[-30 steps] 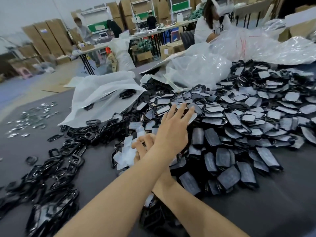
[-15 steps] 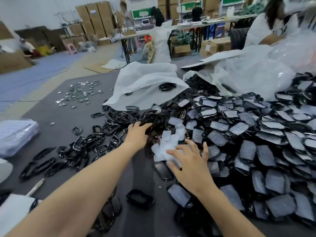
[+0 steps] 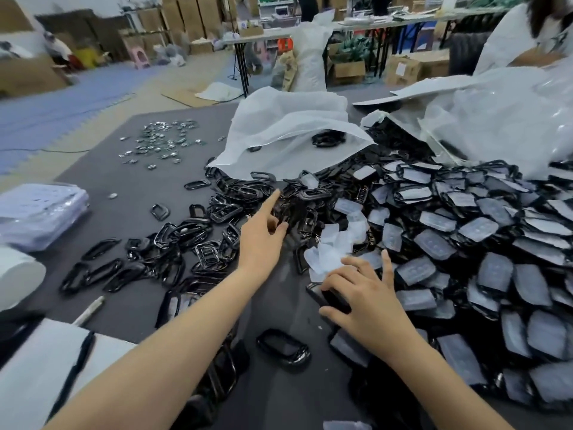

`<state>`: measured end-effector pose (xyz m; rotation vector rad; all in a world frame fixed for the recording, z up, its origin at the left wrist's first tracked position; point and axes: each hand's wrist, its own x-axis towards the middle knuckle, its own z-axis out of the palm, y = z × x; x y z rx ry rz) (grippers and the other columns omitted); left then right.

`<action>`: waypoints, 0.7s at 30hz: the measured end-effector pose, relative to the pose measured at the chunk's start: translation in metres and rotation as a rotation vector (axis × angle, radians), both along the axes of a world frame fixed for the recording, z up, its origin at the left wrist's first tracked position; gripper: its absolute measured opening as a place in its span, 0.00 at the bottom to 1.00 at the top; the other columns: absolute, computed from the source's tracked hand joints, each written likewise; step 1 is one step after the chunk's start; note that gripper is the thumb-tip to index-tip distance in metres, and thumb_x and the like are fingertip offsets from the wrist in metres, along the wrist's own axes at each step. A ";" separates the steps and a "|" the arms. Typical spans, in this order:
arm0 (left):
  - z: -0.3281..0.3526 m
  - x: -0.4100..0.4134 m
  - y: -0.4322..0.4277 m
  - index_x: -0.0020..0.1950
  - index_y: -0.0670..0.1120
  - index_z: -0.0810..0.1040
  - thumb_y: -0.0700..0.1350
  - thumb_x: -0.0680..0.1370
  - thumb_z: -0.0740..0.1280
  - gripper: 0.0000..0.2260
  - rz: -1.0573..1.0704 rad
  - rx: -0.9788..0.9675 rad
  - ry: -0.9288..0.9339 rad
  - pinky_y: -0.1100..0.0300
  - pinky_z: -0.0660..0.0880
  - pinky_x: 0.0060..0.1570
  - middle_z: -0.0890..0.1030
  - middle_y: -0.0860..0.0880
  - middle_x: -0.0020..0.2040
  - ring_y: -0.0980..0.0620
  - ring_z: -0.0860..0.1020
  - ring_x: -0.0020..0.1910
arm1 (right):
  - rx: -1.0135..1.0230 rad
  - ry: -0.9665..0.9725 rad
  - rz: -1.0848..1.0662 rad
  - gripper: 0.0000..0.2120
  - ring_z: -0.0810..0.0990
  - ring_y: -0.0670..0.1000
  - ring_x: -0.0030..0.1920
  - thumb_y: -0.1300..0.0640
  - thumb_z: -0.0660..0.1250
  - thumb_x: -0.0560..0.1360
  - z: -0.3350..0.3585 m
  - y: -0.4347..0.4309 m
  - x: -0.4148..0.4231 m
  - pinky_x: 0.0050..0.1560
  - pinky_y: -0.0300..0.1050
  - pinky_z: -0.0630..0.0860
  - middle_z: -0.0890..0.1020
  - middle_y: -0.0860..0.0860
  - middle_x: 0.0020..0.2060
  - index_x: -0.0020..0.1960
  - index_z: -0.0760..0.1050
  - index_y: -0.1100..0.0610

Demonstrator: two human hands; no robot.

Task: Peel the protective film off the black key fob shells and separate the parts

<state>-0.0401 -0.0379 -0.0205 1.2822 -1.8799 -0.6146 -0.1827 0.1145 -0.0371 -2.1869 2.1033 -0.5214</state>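
A big heap of black key fob shells [image 3: 465,243] with grey protective film on them covers the right of the grey table [image 3: 124,187]. Loose peeled films [image 3: 335,243] lie at the heap's near left edge. Separated black ring frames [image 3: 186,243] spread to the left. My right hand [image 3: 362,293] lies palm down beside the films, its thumb and fingers curled round one black shell [image 3: 325,297] on the table. Reaching over the ring frames, my left hand [image 3: 263,234] has its index finger stretched toward the pile and holds nothing that I can see.
A single ring frame [image 3: 283,350] lies near my forearms. Small shiny metal pieces [image 3: 161,141] are scattered at the far left. White bags [image 3: 288,131] and clear plastic [image 3: 496,125] sit behind the heap. A plastic-wrapped stack [image 3: 37,212] and white sheets [image 3: 31,373] lie at the left. A person [image 3: 521,35] works at the far right.
My left hand has swung from over the right heap to the ring frames and now points its index finger. My right hand has come down and closed on a black shell.
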 end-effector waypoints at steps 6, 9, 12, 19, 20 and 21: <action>0.001 0.000 0.040 0.46 0.45 0.81 0.38 0.77 0.70 0.03 0.090 0.417 0.494 0.59 0.79 0.32 0.77 0.48 0.34 0.51 0.79 0.28 | -0.007 0.131 -0.033 0.11 0.69 0.50 0.65 0.45 0.67 0.73 0.010 -0.002 0.010 0.66 0.56 0.22 0.80 0.45 0.47 0.51 0.76 0.51; -0.003 0.011 0.059 0.44 0.46 0.83 0.43 0.76 0.72 0.01 0.124 0.429 0.361 0.61 0.75 0.29 0.81 0.48 0.31 0.52 0.76 0.23 | -0.069 0.188 -0.077 0.07 0.76 0.53 0.54 0.54 0.64 0.73 0.013 -0.004 0.016 0.69 0.56 0.27 0.79 0.51 0.39 0.48 0.77 0.56; -0.005 0.021 0.079 0.50 0.43 0.83 0.45 0.75 0.72 0.07 0.081 0.396 0.193 0.65 0.72 0.29 0.83 0.48 0.34 0.55 0.75 0.23 | -0.101 0.171 -0.124 0.08 0.76 0.54 0.53 0.57 0.61 0.75 0.014 -0.007 0.015 0.71 0.57 0.30 0.79 0.51 0.37 0.51 0.76 0.57; 0.017 0.021 0.150 0.68 0.49 0.73 0.46 0.78 0.67 0.18 -0.025 -0.199 -0.279 0.58 0.72 0.49 0.72 0.50 0.64 0.48 0.77 0.51 | -0.279 -0.123 -0.245 0.12 0.72 0.57 0.31 0.70 0.63 0.74 0.037 0.012 -0.002 0.30 0.43 0.68 0.75 0.55 0.35 0.57 0.72 0.64; 0.018 0.019 0.163 0.66 0.50 0.75 0.46 0.78 0.67 0.16 -0.110 -0.205 -0.277 0.60 0.71 0.52 0.74 0.52 0.61 0.50 0.76 0.52 | -0.273 -0.224 -0.276 0.09 0.71 0.56 0.31 0.70 0.60 0.75 0.039 0.020 -0.010 0.28 0.43 0.62 0.74 0.54 0.36 0.54 0.72 0.62; 0.016 0.017 0.175 0.64 0.51 0.76 0.47 0.78 0.67 0.14 -0.197 -0.164 -0.300 0.62 0.70 0.54 0.76 0.54 0.57 0.53 0.75 0.54 | -0.257 -0.319 -0.298 0.07 0.71 0.55 0.32 0.69 0.59 0.76 0.038 0.027 -0.019 0.29 0.42 0.61 0.73 0.52 0.35 0.51 0.71 0.60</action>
